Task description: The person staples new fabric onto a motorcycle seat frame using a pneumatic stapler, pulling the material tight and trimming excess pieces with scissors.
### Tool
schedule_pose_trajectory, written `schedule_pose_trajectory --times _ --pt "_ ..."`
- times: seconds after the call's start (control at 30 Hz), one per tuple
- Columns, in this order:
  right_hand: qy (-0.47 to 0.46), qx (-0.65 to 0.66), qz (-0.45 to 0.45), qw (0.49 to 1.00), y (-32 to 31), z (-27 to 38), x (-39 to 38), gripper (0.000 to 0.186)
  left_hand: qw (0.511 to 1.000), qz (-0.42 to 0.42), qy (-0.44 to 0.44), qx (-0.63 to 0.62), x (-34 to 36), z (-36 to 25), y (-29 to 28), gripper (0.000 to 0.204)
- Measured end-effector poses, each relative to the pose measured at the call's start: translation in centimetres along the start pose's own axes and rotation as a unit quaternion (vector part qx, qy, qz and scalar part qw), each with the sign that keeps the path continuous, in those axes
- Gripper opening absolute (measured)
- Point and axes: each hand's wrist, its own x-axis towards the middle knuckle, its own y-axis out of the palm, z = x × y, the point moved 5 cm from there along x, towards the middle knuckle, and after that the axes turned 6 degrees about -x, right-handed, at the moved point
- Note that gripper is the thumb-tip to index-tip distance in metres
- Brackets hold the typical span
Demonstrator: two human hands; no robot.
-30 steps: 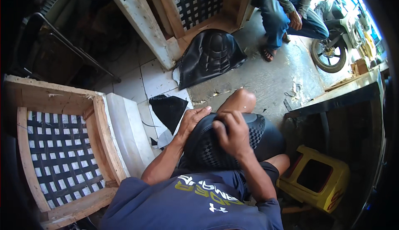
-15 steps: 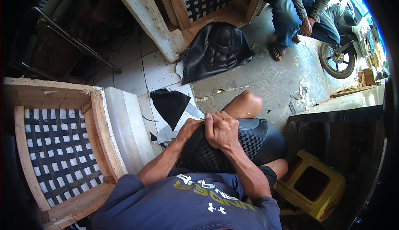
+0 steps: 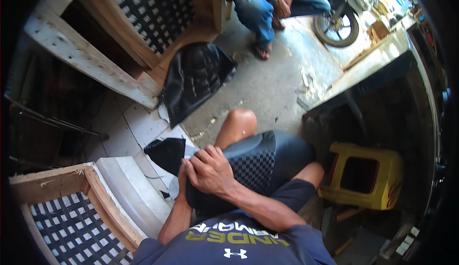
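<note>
Across my lap lies a motorcycle seat (image 3: 253, 162) in a black cover, smooth on top and checkered along its side. My right hand (image 3: 210, 171) is closed over the seat's left end, fingers curled on the cover's edge. Against that same end is my left hand (image 3: 182, 181), mostly behind the right one; its fingers are hidden. A black triangular scrap of cover material (image 3: 168, 154) lies on the floor just beyond my hands. Farther off, a shaped black seat cover (image 3: 196, 78) with stitched folds rests beside a wooden frame.
Wooden frames with woven black straps stand at the near left (image 3: 91, 181) and far left (image 3: 148, 49). A white block (image 3: 131, 193) adjoins the near one. Right are a yellow plastic shell (image 3: 394, 174) and a bench (image 3: 363, 71). Another person (image 3: 256, 11) sits ahead near a motorcycle wheel (image 3: 342, 28).
The view has turned to the right, so the surroundings sit at a different angle. The seat stays on my lap, and both hands remain together at its left end.
</note>
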Motion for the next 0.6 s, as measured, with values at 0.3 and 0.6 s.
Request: schedule_pose_trajectory --times 0.3,0.6 --pt "0.074 0.040 0.090 0.992 2.2 -1.6 0.9 0.043 0.987 -0.006 0.004 0.160 2.3 -2.9 1.0 0.032" --pt "0.164 0.044 0.244 0.955 0.6 -4.2 4.8 0.059 0.965 0.043 0.180 0.184 -3.9 -9.1 5.6 0.104"
